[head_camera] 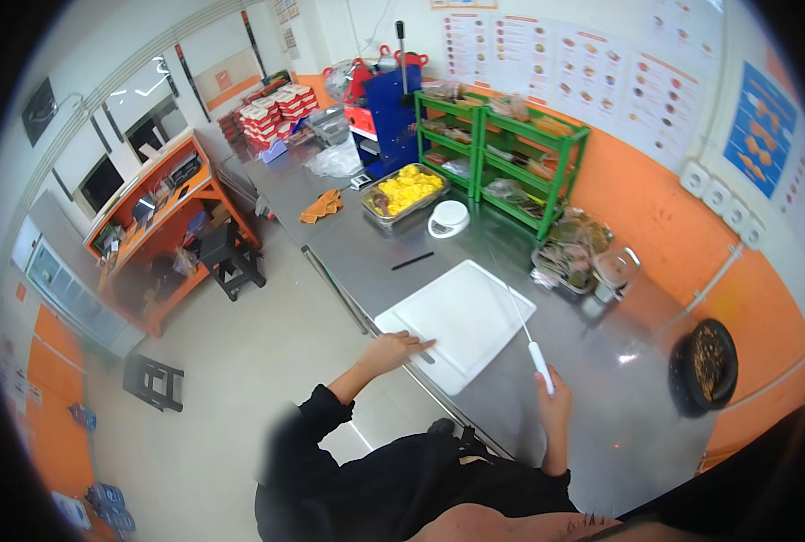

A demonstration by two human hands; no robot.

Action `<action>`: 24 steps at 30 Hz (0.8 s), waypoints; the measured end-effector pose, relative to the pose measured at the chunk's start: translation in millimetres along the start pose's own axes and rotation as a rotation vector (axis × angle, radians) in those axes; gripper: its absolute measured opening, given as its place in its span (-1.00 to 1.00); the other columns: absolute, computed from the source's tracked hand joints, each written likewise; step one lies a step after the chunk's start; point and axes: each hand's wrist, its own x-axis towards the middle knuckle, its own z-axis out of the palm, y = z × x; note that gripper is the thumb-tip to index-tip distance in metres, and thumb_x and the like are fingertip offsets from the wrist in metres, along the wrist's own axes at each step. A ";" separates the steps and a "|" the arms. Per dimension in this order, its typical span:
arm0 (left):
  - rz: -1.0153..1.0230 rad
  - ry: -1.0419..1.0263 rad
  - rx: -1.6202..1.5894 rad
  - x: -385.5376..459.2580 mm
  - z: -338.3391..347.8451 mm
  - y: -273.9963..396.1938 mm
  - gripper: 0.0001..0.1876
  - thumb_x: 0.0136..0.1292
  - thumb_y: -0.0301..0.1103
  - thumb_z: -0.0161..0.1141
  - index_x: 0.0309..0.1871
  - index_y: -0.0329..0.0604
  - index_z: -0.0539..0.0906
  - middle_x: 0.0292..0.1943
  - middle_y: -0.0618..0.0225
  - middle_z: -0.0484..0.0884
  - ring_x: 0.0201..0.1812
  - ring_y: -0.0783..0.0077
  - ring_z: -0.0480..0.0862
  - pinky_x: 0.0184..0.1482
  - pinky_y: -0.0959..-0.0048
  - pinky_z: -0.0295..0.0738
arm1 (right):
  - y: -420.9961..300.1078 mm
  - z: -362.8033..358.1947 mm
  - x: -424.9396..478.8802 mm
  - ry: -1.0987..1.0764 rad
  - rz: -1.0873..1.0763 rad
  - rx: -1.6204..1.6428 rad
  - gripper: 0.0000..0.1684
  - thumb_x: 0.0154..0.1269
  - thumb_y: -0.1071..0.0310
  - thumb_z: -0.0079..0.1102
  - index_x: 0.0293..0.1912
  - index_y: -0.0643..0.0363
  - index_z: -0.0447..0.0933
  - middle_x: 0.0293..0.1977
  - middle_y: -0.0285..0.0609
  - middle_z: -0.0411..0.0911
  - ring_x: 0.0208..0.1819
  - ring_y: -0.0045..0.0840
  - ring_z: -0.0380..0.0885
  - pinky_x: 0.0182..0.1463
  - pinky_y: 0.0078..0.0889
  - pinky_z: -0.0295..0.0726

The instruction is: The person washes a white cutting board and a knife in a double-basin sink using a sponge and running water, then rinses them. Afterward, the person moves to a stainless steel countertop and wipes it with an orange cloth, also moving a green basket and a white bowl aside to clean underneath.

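A white plastic cutting board (466,318) lies on the steel worktable (599,433) before me. My left hand (394,351) rests at the board's near left edge, its fingers apart, close to the handle slot; it holds nothing. In my right hand (554,400) is the white handle of a long, thin-bladed knife (538,362). The blade points away from me, over the board's right part; whether it touches the board I cannot tell. Beyond the board lie a black stick-like object (412,261) and a round white kitchen scale (449,219).
A tray of yellow food pieces (405,196) and an orange cloth (321,206) lie farther back. Green shelves (517,162) stand by the wall, near containers of leafy contents (571,254). A dark stone mortar (707,366) stands at right. Black stools (229,257) are on the floor.
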 end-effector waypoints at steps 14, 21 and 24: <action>0.058 -0.107 -0.281 25.1 79.1 -33.2 -0.28 -0.05 -0.32 0.29 0.29 0.17 0.35 -0.17 0.51 0.58 -0.09 0.42 0.58 -0.09 0.47 0.54 | 38.0 110.9 -4.2 -0.116 -0.047 -0.304 -0.31 0.13 0.35 0.13 0.26 0.25 0.20 -0.09 0.20 0.35 -0.08 0.04 0.40 0.01 -0.08 0.39; -0.025 -0.122 -0.227 26.4 75.9 -51.8 -0.35 0.04 -0.24 0.24 0.28 0.19 0.37 -0.17 0.49 0.62 -0.13 0.39 0.60 -0.15 0.39 0.56 | 22.4 142.6 8.1 -0.195 -0.016 -0.246 -0.27 0.04 0.37 0.17 0.25 0.19 0.20 -0.01 0.12 0.25 -0.10 0.04 0.45 -0.06 -0.06 0.49; -0.164 -0.081 -0.423 28.4 32.5 -70.7 -0.59 0.15 -0.20 0.15 0.10 -0.01 0.55 -0.27 0.40 0.63 -0.20 0.34 0.62 -0.19 0.41 0.53 | 8.0 148.7 7.8 -0.185 0.041 -0.282 -0.29 0.02 0.39 0.19 0.21 0.22 0.23 -0.03 0.08 0.26 -0.09 0.01 0.45 -0.09 -0.12 0.51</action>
